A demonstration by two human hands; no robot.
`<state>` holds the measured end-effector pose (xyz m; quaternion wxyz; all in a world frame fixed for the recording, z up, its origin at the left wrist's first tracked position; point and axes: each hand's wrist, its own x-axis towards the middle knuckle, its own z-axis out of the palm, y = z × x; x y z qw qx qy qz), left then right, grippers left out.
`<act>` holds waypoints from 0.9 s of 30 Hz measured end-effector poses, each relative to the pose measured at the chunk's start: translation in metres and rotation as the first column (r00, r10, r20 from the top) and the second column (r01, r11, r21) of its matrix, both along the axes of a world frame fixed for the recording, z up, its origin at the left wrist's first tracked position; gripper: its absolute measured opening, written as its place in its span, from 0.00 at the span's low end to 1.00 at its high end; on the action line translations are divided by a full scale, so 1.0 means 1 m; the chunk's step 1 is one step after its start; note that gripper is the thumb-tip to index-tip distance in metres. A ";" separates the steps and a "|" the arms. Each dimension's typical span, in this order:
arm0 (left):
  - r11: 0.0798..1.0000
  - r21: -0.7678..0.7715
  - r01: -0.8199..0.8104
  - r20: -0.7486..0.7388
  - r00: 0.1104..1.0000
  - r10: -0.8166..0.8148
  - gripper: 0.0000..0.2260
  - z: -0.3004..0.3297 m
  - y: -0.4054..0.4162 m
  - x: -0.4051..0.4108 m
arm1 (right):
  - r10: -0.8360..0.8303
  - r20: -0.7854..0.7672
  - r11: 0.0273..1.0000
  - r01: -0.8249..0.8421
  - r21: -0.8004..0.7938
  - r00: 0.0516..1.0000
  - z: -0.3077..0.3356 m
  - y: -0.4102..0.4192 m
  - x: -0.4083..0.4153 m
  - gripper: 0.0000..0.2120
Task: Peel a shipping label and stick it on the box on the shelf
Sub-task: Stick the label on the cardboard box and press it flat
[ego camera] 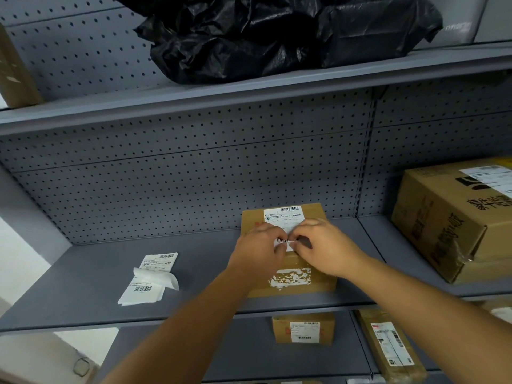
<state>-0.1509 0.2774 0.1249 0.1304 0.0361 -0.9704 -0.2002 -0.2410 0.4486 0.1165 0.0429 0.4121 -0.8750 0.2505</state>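
Observation:
A small brown cardboard box lies flat on the grey middle shelf. A white shipping label with a barcode lies on its top, its far part flat on the cardboard. My left hand and my right hand meet over the label's near edge, fingertips pinching it from both sides. The near part of the label is mostly hidden under my fingers. A torn white patch of old label marks the box nearer to me.
Loose label sheets and peeled backing paper lie on the shelf to the left. A large carton stands at the right. Black plastic bags fill the upper shelf. Two labelled boxes sit on the shelf below.

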 end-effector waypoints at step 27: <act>0.984 0.140 -0.109 -0.125 0.984 0.126 0.10 0.012 -0.053 0.039 | -0.119 0.056 0.993 0.119 -0.001 0.991 0.028 -0.015 0.028 0.08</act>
